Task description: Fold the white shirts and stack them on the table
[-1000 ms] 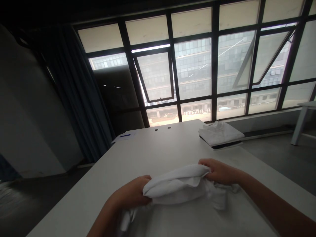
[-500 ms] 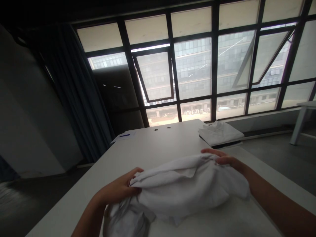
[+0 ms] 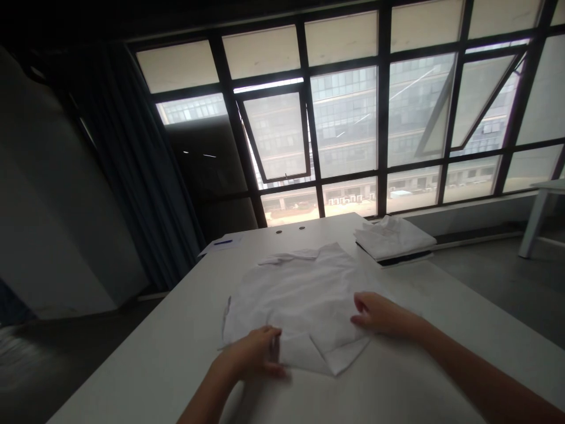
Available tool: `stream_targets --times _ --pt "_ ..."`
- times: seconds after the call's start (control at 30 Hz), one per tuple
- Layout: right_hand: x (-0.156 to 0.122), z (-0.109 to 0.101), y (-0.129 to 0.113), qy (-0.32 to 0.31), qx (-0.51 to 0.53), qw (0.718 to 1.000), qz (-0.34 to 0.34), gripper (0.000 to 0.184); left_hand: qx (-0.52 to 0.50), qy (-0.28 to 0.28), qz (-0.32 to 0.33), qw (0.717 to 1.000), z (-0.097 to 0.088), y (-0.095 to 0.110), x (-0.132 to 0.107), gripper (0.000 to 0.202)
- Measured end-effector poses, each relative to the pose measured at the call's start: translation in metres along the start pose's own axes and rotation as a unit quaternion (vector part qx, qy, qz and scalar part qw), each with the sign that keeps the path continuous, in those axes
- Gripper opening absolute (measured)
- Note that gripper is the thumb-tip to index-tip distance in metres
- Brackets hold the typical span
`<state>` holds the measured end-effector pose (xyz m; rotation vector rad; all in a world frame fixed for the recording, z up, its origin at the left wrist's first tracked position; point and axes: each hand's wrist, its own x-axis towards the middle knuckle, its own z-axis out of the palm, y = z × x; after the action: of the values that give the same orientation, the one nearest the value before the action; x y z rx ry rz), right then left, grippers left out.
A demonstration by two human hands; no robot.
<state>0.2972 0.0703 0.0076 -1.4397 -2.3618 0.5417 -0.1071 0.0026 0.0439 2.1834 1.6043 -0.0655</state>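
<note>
A white shirt (image 3: pixel 304 294) lies spread on the white table (image 3: pixel 194 318) in front of me, wrinkled. What looks like its collar or a folded strip is at the far edge, and a corner points toward me. At the near left edge of the cloth is my left hand (image 3: pixel 253 353), thumb and fingers apart around a gap with nothing in it. By the shirt's right side my right hand (image 3: pixel 382 315) hovers or rests, its thumb and forefinger apart; whether it touches the cloth I cannot tell.
Folded white clothes (image 3: pixel 397 235) with a dark layer beneath are stacked at the table's right edge. Papers with a blue pen (image 3: pixel 223 242) lie at the far left. Beyond stand windows and a dark blue curtain (image 3: pixel 136 176). Another white table (image 3: pixel 541 206) is at the right.
The bunched shirt that both hands held up has come down spread on the table. Both hands have let go of it; the left moved right and nearer, the right slightly lower and leftward.
</note>
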Motion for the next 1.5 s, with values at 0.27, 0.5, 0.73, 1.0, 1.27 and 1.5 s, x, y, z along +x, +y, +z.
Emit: stream_targets --times 0.27,0.5,0.73,1.0,1.27,1.5 --pt "-0.005 0.019 0.008 -0.067 -0.036 0.996 -0.051 0.078 0.080 0.139 -0.017 0.987 0.036 -0.034 0.052 0.070" --pt "0.026 0.047 0.059 0.129 -0.145 0.978 0.074 0.048 0.098 0.317 -0.044 0.942 0.043 -0.071 0.067 0.038" --pt "0.024 0.049 0.054 0.158 -0.139 0.977 -0.016 0.038 0.049 0.319 0.162 0.933 0.046 -0.028 0.056 0.038" --pt "0.006 0.042 0.010 0.084 -0.069 0.984 -0.139 0.041 -0.006 0.240 0.156 0.958 0.043 0.016 0.046 0.024" --pt "-0.010 0.037 -0.035 0.070 0.009 0.975 -0.210 0.052 0.044 0.251 0.164 0.953 0.046 0.013 0.048 0.056" --pt "-0.019 0.052 -0.077 0.075 0.040 0.946 -0.312 0.058 0.066 0.228 0.214 0.948 0.043 0.020 0.046 0.035"
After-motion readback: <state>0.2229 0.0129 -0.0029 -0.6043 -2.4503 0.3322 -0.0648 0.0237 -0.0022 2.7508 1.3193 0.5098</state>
